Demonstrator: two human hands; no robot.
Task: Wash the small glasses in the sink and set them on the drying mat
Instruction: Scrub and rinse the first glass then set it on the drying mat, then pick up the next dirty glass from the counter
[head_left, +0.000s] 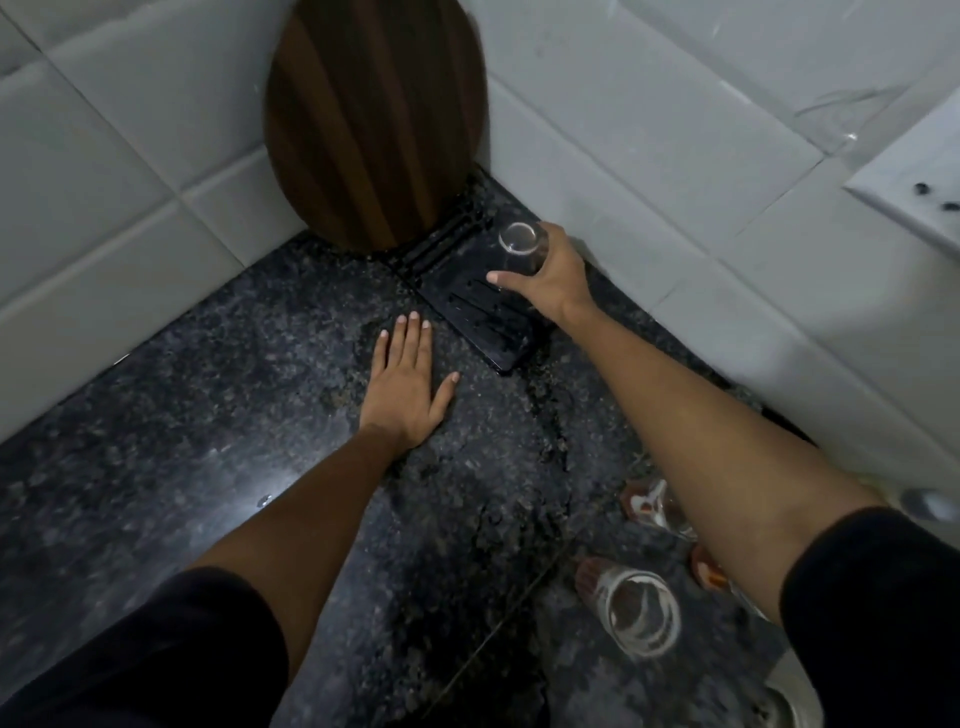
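Note:
My right hand (550, 275) grips a small clear glass (519, 247) held upside down over the far end of the black ribbed drying mat (488, 317) in the corner of the counter. Whether the glass touches the mat I cannot tell. My left hand (408, 384) lies flat on the dark granite counter (234, 415), fingers spread, just left of the mat. Lower right, partly under my right forearm, several small glasses with brownish bases stand in the sink: one (636, 608) in full view, another (652, 506) behind it.
A round wooden cutting board (374, 119) leans upright in the tiled corner behind the mat. White tiled walls enclose the counter at left and right. A metal sink drain (789, 706) shows at the bottom right edge.

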